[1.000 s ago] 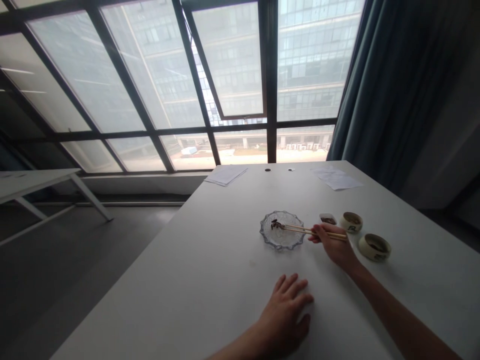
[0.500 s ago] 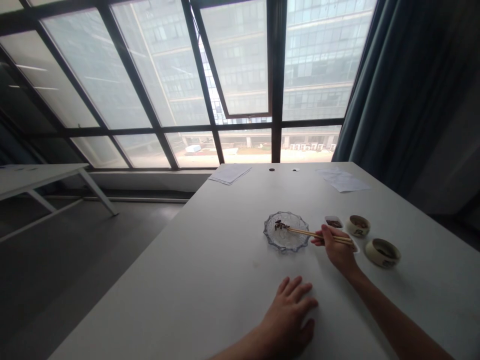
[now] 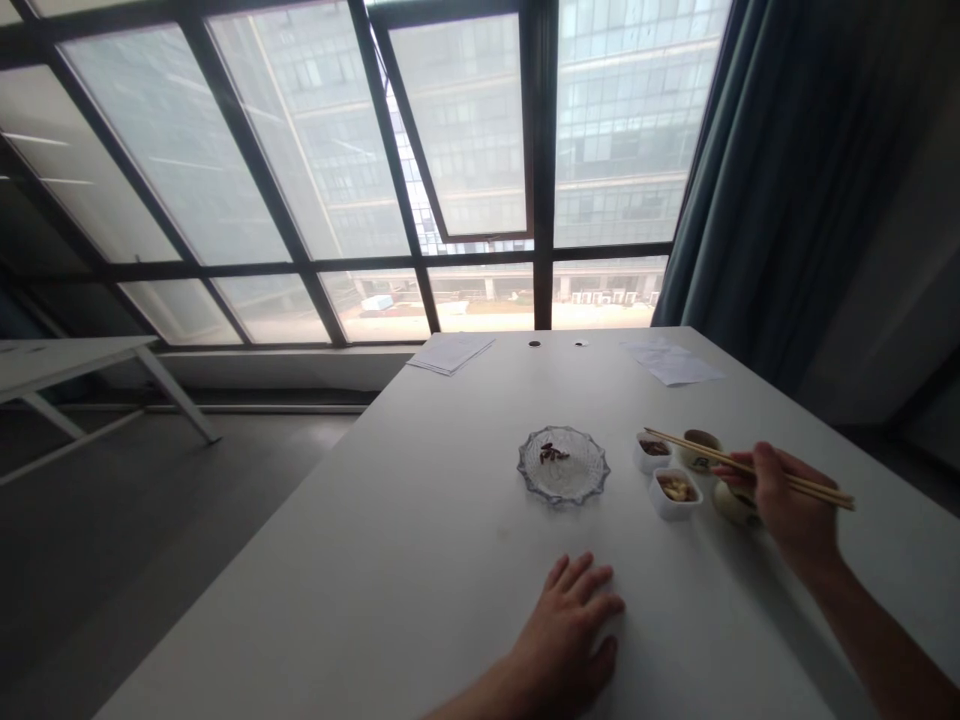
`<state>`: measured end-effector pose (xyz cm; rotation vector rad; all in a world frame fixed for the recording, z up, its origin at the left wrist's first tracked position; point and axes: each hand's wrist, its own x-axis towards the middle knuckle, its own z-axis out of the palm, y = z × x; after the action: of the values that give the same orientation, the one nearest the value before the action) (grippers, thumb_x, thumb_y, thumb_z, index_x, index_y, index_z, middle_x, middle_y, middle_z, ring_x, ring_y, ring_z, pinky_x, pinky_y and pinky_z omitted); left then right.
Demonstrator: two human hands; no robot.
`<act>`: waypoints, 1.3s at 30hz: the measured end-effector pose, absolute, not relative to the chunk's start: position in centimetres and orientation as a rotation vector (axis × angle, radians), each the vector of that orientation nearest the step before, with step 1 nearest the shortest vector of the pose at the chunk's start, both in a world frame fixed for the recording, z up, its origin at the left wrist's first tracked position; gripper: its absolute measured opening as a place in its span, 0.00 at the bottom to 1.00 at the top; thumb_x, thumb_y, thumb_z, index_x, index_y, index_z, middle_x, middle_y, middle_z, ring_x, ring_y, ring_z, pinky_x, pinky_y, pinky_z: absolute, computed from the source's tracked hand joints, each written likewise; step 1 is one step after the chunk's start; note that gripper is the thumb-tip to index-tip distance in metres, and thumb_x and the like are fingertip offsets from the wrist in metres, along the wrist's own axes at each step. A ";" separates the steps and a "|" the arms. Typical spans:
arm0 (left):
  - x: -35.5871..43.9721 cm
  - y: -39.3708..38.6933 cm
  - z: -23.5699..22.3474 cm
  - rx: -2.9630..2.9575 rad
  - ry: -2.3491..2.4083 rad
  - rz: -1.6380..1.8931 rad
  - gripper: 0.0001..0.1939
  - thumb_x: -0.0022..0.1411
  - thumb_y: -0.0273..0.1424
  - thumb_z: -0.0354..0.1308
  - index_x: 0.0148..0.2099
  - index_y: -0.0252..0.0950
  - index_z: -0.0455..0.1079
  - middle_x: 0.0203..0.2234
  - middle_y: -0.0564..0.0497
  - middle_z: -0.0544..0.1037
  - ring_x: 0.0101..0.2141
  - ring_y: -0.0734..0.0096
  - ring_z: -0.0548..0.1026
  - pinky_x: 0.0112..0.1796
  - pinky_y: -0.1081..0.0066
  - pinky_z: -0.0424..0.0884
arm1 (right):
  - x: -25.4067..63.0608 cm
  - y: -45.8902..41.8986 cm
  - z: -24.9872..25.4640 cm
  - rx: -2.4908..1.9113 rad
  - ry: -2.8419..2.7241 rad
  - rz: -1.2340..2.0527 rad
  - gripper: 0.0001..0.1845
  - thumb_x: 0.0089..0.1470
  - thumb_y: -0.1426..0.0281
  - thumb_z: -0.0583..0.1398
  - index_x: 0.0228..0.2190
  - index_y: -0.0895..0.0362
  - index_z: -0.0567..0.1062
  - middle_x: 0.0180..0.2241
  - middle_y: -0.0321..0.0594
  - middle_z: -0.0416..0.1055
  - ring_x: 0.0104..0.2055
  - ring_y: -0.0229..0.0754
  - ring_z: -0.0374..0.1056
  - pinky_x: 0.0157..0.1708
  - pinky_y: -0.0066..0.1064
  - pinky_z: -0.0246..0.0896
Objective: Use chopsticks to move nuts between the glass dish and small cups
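Observation:
A pair of wooden chopsticks (image 3: 690,443) is gripped in my right hand (image 3: 795,510), raised over the containers at the right. Their tips hover by a small white tub (image 3: 653,453) with dark red-brown pieces in it. A second white tub (image 3: 676,493) nearer me holds pale yellowish pieces. Behind the chopsticks and fingers are two round cream pots (image 3: 701,440), both partly hidden. Several dark red-brown pieces (image 3: 553,454) lie on a scalloped clear glass plate (image 3: 564,490). My left hand (image 3: 566,625) rests flat on the table in front of the plate, fingers spread.
The white table (image 3: 375,540) reaches toward the windows. Paper sheets lie at its far left (image 3: 452,353) and far right (image 3: 671,360). Two small round items sit at the far edge. A blue curtain (image 3: 742,200) hangs at right, and another table (image 3: 82,365) stands at left.
My right hand has moved right with the chopsticks, whose tips have left the glass plate and are now near the white tubs. My left hand stays in place. The view has shifted slightly.

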<state>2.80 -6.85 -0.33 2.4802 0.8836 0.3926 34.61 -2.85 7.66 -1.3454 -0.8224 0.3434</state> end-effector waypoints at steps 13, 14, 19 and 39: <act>2.8 -6.3 -1.3 2.498 0.862 0.382 0.20 0.66 0.39 0.58 0.60 0.51 0.66 0.67 0.54 0.65 0.68 0.53 0.57 0.67 0.45 0.49 | 33.6 -2.2 7.2 -1.252 -0.856 0.473 0.21 0.50 0.50 0.68 0.30 0.56 0.79 0.27 0.45 0.81 0.26 0.49 0.79 0.28 0.34 0.79; 2.8 -6.3 -1.3 2.500 0.861 0.382 0.20 0.66 0.39 0.58 0.60 0.51 0.66 0.67 0.54 0.65 0.68 0.53 0.57 0.67 0.45 0.49 | 32.9 -2.0 7.0 -1.243 -0.884 0.516 0.21 0.50 0.50 0.68 0.30 0.57 0.79 0.27 0.45 0.81 0.26 0.49 0.79 0.28 0.34 0.79; 2.8 -6.2 -1.6 2.528 0.865 0.378 0.20 0.67 0.41 0.57 0.60 0.51 0.65 0.67 0.54 0.64 0.68 0.53 0.57 0.67 0.44 0.50 | 29.1 0.1 5.1 -1.244 -1.079 0.708 0.25 0.52 0.47 0.66 0.29 0.57 0.80 0.27 0.46 0.81 0.29 0.49 0.80 0.27 0.33 0.78; 2.8 -6.5 -1.3 2.525 0.830 0.428 0.20 0.68 0.42 0.56 0.60 0.49 0.64 0.66 0.52 0.65 0.68 0.51 0.58 0.66 0.42 0.51 | 25.5 3.8 2.2 -1.262 -0.980 0.676 0.31 0.50 0.39 0.61 0.24 0.55 0.75 0.22 0.46 0.79 0.21 0.49 0.78 0.22 0.35 0.76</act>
<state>2.79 -6.49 -1.31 2.5247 0.8304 0.4278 25.48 3.79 2.21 -1.2620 -0.9802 0.6764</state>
